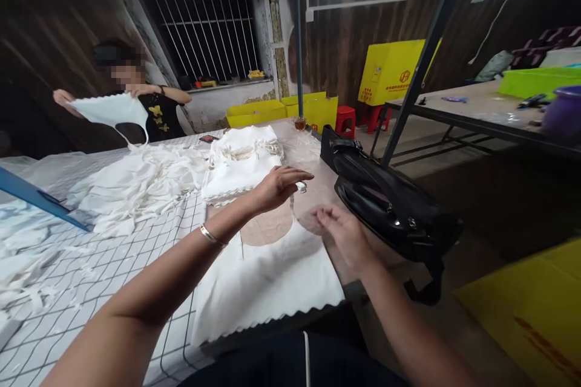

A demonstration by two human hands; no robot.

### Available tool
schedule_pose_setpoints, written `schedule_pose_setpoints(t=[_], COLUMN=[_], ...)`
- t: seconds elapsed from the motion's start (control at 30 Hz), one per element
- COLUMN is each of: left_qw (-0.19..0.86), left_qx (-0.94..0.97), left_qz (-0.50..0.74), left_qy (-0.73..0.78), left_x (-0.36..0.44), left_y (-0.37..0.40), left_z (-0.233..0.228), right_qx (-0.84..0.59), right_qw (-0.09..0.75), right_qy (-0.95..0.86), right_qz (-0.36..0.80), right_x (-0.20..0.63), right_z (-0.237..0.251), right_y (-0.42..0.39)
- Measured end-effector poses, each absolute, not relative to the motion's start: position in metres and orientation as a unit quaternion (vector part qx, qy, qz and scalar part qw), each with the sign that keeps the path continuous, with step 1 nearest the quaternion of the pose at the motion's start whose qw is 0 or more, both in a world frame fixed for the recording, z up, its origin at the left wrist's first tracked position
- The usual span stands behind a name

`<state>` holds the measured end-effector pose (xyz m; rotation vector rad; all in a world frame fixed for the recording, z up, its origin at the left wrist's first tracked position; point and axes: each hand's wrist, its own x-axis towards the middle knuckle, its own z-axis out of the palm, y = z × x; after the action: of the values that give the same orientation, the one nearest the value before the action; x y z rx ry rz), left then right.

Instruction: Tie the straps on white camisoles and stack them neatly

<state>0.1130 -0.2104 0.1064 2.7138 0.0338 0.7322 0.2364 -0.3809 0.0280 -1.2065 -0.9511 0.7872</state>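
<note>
Two desks show: the near desk (113,266) with a checked cover, and a second desk (476,112) at the right. On the near one lie one flat white cloth piece (272,278), one neat stack of folded white pieces (240,166) and one loose heap of white pieces (140,184), too tangled to count. One black handbag (390,205) sits at its edge. Three yellow boxes (390,72) stand by the far wall, with two red stools (345,119). One green tray (538,81) and one purple tub (565,112) rest on the second desk. One other person (154,112) holds up one white piece (111,110).
</note>
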Motion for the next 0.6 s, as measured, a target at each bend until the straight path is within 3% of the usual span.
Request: schedule_pose_setpoints(t=[0.2, 0.43, 0.6], left_qw=[0.063, -0.022, -0.018], left_qx=[0.967, 0.96, 0.961], left_qz=[0.244, 0.255, 0.251], left_qy=[0.044, 0.116, 0.113], left_x=[0.099, 0.094, 0.094], left_y=[-0.239, -0.244, -0.244], left_z=[0.098, 0.092, 0.088], right_qx=[-0.458, -0.472, -0.474], right_qw=[0.635, 0.694, 0.665], right_qy=[-0.371, -0.316, -0.293], right_qz=[0.499, 0.442, 0.497], right_x=[0.242, 0.219, 0.227], right_z=[0.073, 0.073, 0.069], right_y=[-0.369, -0.36, -0.361])
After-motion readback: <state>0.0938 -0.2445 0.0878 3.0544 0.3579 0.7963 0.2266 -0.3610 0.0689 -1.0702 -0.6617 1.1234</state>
